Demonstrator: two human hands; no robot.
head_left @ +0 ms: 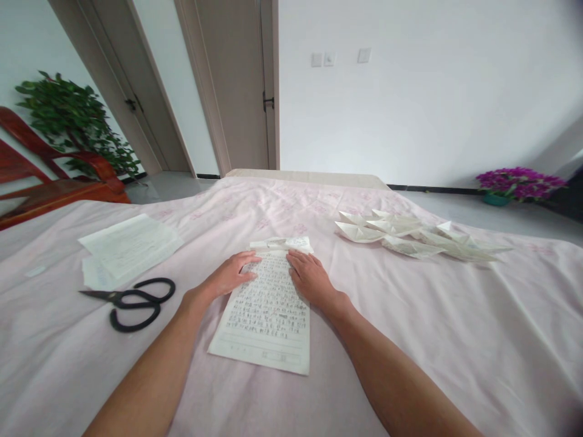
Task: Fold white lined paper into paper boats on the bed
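Note:
A sheet of handwritten paper (pixel 266 312) lies lengthwise before me on the pink bedsheet, its far end folded over into a narrow strip (pixel 298 242). My left hand (pixel 232 273) rests on the paper's left edge near the fold, thumb and fingers apart. On the opposite edge, my right hand (pixel 313 278) lies with its fingers stretched over the paper just below the strip. Both hands are open and touch the sheet. Black-handled scissors (pixel 136 303) lie to the left with their loops toward me.
Loose written sheets (pixel 132 246) lie beyond the scissors. Several folded paper boats (pixel 401 233) are grouped at the right. The bedsheet (pixel 455 352) is wrinkled. Past the bed are a wooden chair (pixel 59 176), a leafy plant (pixel 73 121), doors and purple flowers (pixel 519 182).

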